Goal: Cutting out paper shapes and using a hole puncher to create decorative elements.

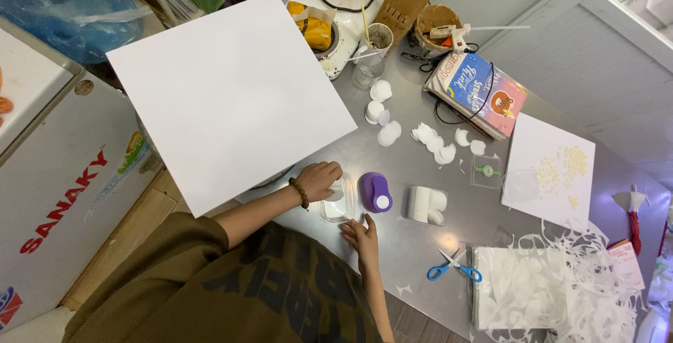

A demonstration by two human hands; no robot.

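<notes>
My left hand point(319, 180), with a bead bracelet at the wrist, is closed over the far end of a small clear plastic container point(335, 208) on the grey metal table point(406, 245). My right hand point(361, 234) lies flat by the container's near corner, fingers together, holding nothing. A purple paper punch point(375, 192) stands just right of the container, close to both hands. Right of the punch sits a clear box with white pieces point(426, 205).
A large white board point(231, 91) leans over the table's left edge. White paper circles point(384, 133) are scattered behind. Blue scissors point(454, 269), cut paper scraps point(547, 287), a white sheet with yellowish bits point(550, 171), a book point(477, 91) and a glue gun point(452, 32) lie to the right.
</notes>
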